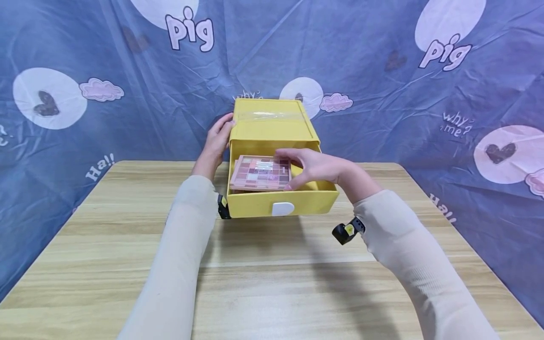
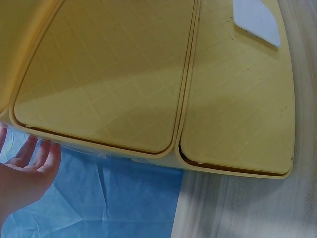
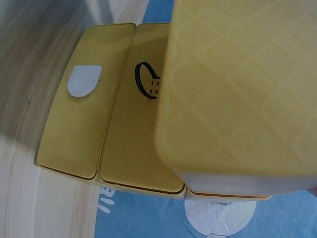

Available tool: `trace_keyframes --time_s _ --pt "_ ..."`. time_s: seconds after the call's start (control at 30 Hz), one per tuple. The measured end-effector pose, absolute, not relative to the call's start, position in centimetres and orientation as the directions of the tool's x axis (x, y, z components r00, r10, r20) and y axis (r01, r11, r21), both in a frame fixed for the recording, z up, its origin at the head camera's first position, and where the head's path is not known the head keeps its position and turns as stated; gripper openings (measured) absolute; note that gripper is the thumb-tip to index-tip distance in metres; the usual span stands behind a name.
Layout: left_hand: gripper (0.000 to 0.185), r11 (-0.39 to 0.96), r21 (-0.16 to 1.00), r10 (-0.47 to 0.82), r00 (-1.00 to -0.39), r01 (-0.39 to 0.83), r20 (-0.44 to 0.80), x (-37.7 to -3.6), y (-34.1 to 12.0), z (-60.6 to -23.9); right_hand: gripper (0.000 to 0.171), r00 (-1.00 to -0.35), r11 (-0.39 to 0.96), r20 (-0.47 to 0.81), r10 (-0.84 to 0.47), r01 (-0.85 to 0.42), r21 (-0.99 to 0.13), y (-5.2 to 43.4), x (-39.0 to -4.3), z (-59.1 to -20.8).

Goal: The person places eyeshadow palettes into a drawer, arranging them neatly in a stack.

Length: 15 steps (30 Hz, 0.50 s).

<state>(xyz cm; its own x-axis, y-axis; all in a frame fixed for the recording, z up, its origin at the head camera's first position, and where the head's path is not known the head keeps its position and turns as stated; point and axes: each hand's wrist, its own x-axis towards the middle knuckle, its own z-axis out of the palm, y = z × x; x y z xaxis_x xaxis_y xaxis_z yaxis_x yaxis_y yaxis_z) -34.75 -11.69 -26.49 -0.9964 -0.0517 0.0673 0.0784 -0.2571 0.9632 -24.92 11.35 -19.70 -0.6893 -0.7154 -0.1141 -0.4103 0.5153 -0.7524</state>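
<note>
This looks like a staged recording corner rather than a lived-in room. A blue cartoon-printed cloth [image 1: 382, 85] with hearts, clouds and the word "pig" hangs as a backdrop on all sides, hiding whatever lies behind it. In front of it stands a plain light wooden table [image 1: 272, 283].

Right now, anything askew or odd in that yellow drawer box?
Only the eyeshadow palette: it sits tilted in the open drawer, pinched by the right hand, not lying flat. The left hand rests against the yellow box. No damage visible.
</note>
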Motion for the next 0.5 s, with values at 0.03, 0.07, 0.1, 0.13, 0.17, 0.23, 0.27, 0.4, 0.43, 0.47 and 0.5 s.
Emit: trace_keyframes --time_s 0.03,0.07,0.1,0.13,0.17,0.23,0.27,0.4,0.43,0.47,0.5 --pt "0.043 -0.261 0.962 -0.051 -0.997 0.076 0.065 -34.75 -11.67 -26.47 0.080 -0.688 0.523 -0.115 -0.717 -0.421 -0.741 11.35 -24.96 -19.74" --pt "0.043 -0.263 0.962 -0.050 -0.997 0.075 0.064 -34.74 -11.65 -26.45 0.079 -0.685 0.526 -0.114 -0.720 -0.430 -0.734 11.32 -24.96 -19.77" --pt "0.043 -0.265 0.961 -0.051 -0.997 0.073 0.062 -34.75 -11.63 -26.42 0.080 -0.683 0.531 -0.113 -0.722 -0.441 -0.724 11.28 -24.97 -19.82" --pt "0.043 -0.266 0.961 -0.052 -0.997 0.073 0.061 -34.74 -11.62 -26.39 0.080 -0.681 0.537 -0.112 -0.724 -0.454 -0.711 11.24 -24.96 -19.87" --pt "0.043 -0.272 0.960 -0.054 -0.997 0.071 0.059 -34.73 -11.61 -26.37 0.080 -0.677 0.542 -0.109 -0.728 -0.471 -0.696 11.20 -24.96 -19.93" --pt "0.042 -0.276 0.959 -0.054 -0.997 0.070 0.057 -34.72 -11.59 -26.34 0.081 -0.668 0.551 -0.105 -0.736 -0.502 -0.666 11.08 -24.92 -20.06" --pt "0.042 -0.277 0.958 -0.055 -0.997 0.068 0.055 -34.72 -11.58 -26.33 0.082 -0.663 0.552 -0.104 -0.742 -0.515 -0.656 11.01 -24.92 -20.13" --pt "0.042 -0.281 0.957 -0.056 -0.997 0.066 0.053 -34.74 -11.58 -26.35 0.085 -0.643 0.550 -0.109 -0.758 -0.541 -0.636 10.85 -24.96 -20.34" --pt "0.042 -0.278 0.958 -0.056 -0.997 0.068 0.054 -34.73 -11.58 -26.36 0.086 -0.638 0.546 -0.111 -0.762 -0.542 -0.639 10.82 -24.96 -20.35" --pt "0.042 -0.280 0.957 -0.057 -0.997 0.069 0.055 -34.72 -11.58 -26.36 0.086 -0.634 0.544 -0.111 -0.766 -0.546 -0.637 10.79 -24.96 -20.35" --pt "0.042 -0.280 0.957 -0.058 -0.997 0.070 0.056 -34.71 -11.58 -26.36 0.085 -0.632 0.544 -0.112 -0.767 -0.548 -0.636 10.77 -24.95 -20.34"
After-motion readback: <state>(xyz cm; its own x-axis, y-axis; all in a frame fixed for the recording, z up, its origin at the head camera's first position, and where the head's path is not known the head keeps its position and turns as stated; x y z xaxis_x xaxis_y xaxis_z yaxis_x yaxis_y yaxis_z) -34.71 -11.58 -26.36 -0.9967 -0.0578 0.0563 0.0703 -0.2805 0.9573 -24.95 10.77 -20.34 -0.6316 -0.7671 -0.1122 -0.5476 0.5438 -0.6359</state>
